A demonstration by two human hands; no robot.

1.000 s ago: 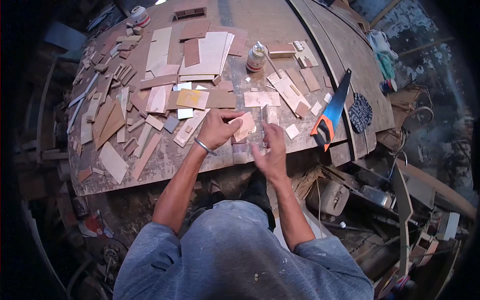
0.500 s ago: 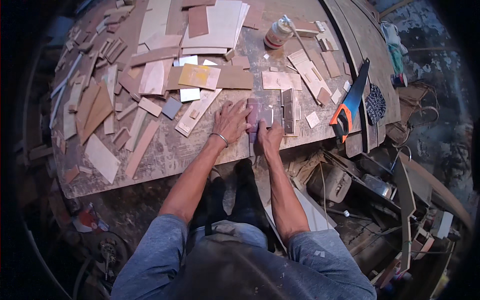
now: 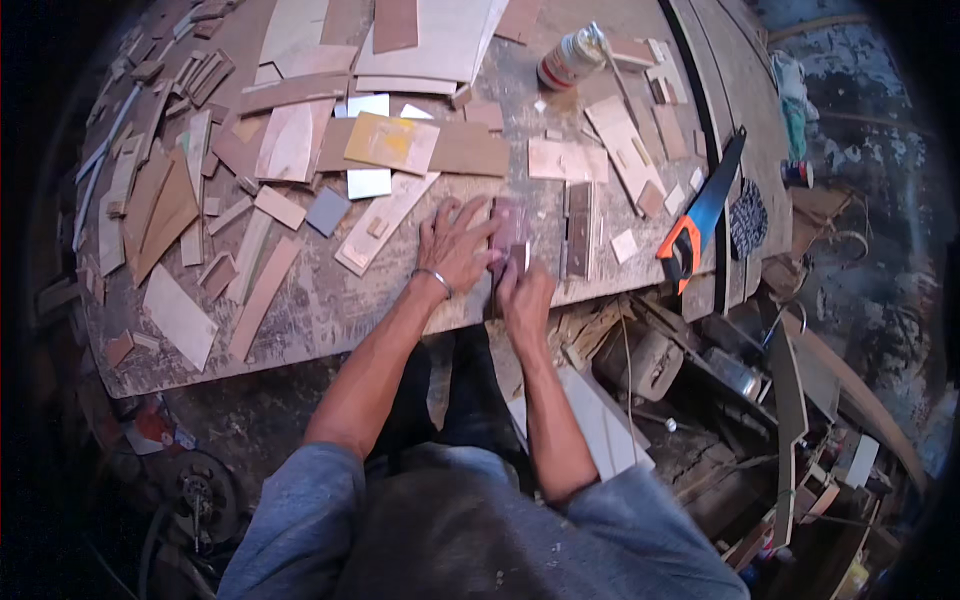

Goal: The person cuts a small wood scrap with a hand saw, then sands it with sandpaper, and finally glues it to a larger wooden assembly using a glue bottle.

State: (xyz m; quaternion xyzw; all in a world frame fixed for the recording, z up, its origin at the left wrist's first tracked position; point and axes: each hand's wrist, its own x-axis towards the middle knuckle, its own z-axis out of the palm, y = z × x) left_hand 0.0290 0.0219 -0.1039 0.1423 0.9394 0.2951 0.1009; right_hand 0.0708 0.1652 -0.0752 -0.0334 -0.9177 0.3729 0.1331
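A narrow reddish-purple strip (image 3: 509, 222), perhaps sandpaper, lies along the table near its front edge. My left hand (image 3: 456, 246) rests flat beside it with spread fingers, the tips and thumb pressing on its left side. Closed in a pinch, my right hand (image 3: 527, 295) grips a small thin piece with a pale edge (image 3: 525, 256) over the strip's nearer part. My fingers hide most of that piece, so its kind does not show. Just right of the strip sits a small wooden frame (image 3: 579, 230) with dark recessed panels.
Wood offcuts (image 3: 185, 215) crowd the table's left side. Ahead lies a yellow-stained board (image 3: 392, 142); a glue-smeared jar (image 3: 572, 58) stands farther back. At right are a handsaw (image 3: 702, 215) with an orange-black handle and a patterned cloth (image 3: 748, 218). Scrap clutters the floor below the front edge.
My right hand has come left and slightly nearer with the small piece, from beside the strip onto it. My left hand keeps its hold on the strip. The whole view has shifted a little.
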